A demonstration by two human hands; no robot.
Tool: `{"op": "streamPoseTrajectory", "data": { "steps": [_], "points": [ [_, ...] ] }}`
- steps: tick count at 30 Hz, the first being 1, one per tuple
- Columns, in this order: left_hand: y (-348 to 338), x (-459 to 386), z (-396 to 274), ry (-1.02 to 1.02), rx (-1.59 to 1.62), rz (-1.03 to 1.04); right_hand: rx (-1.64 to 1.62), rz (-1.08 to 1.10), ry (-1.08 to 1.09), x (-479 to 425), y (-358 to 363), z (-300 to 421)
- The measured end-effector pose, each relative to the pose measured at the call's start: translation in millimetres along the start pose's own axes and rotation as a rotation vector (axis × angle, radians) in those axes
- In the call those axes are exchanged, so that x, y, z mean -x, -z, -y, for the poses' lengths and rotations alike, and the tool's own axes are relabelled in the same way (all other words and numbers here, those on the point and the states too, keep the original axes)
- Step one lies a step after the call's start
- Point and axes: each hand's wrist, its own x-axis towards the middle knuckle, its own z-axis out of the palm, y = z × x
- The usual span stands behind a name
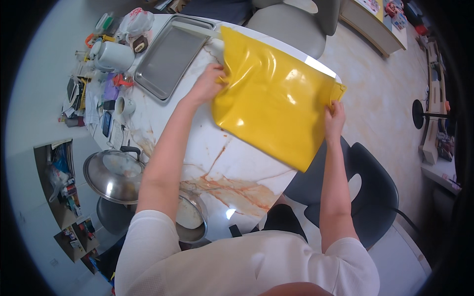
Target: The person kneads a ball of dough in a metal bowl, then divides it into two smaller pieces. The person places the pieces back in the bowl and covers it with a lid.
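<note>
A glossy yellow flexible mat [274, 100], seemingly silicone, is stretched between my two hands over the white marble-patterned table [207, 155]. My left hand [209, 83] pinches its left edge, where the sheet bunches into creases. At the opposite edge my right hand [335, 118] grips it just below a corner tab with a raised outline. The mat's lower corner reaches past the table's edge above a dark chair [370, 185]. Behind the mat's upper left corner a long pale flat strip [196, 29] lies across the rim of a metal baking tray [166, 59].
Left of me stand a metal pot [200, 207] holding a pale doughy mass and a domed steel lid [111, 181]. A mug [125, 106], a white jug [114, 55], a phone [106, 124] and plastic bags [136, 22] crowd the left side. Beyond the table is a grey chair [292, 26].
</note>
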Motion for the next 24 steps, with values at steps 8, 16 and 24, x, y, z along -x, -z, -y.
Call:
{"op": "streamPoseTrajectory", "data": {
  "steps": [8,16,24],
  "points": [
    [9,-24,-35,0.249,-0.456,0.540,-0.018,0.006,-0.019,0,-4,18],
    [-27,-51,-15,0.396,-0.521,-0.063,-0.046,-0.150,0.124,6,-15,18],
    [-44,-58,-2,0.242,-0.573,-0.272,-0.205,-0.299,0.019,-7,-20,27]
  ]
}}
